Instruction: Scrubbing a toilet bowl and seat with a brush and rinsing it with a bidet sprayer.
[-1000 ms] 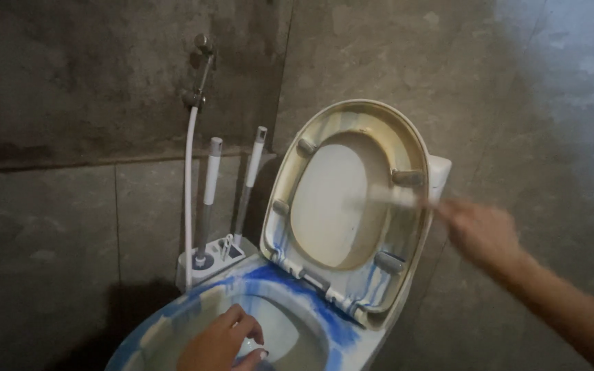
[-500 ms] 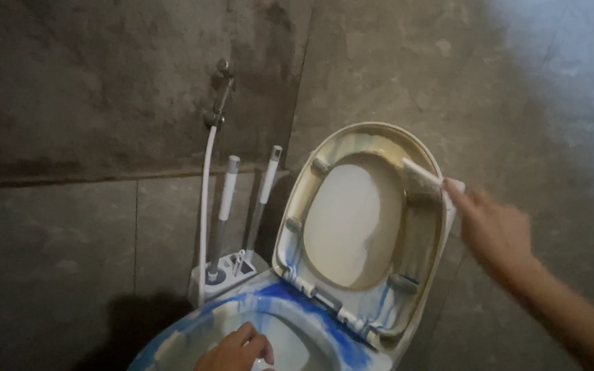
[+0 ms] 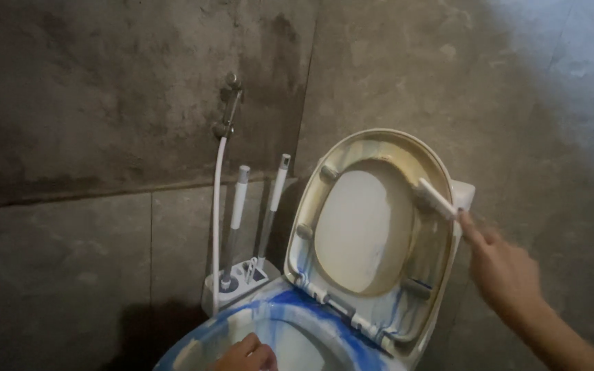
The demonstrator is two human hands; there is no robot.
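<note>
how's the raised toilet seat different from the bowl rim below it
The raised seat stands upright against the back; the bowl rim lies flat. The seat looks mostly yellowish with blue streaks low down; the rim is heavily blue. The right hand holds a brush on the seat; the left hand rests at the rim.

My right hand (image 3: 507,271) and forearm are bare, with no sleeve or glove. Of my left hand (image 3: 245,357) I see only bare knuckles; nothing worn, as far as the dim view shows.

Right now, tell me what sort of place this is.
A bathroom, most likely. A toilet bowl streaked blue has its seat raised, a spray hose hangs on the tiled wall, and long-handled brushes stand in a holder. The right hand holds a small brush to the seat.
</note>
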